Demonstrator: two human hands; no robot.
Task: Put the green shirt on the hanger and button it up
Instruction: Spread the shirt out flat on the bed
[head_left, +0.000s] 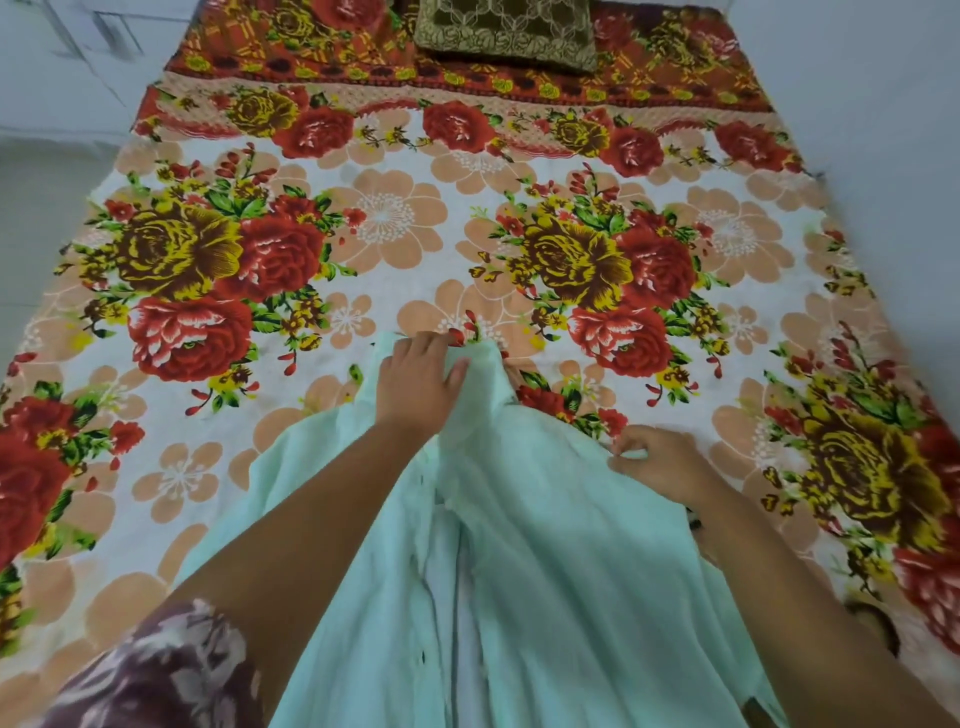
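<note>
The pale green shirt (545, 545) lies lengthwise on the flowered bed, its collar end pointing away from me and its front placket open down the middle. My left hand (421, 379) grips the collar area at the top of the shirt, fingers curled into the cloth. My right hand (660, 462) pinches the fabric at the shirt's right shoulder edge. I see no hanger; it may be hidden under the cloth. A few small dark buttons show along the left placket.
The bed carries a floral sheet (384, 218) with red and yellow roses. A dark embroidered pillow (509, 31) lies at the far end. White floor shows to the left (47, 171) and a pale wall to the right.
</note>
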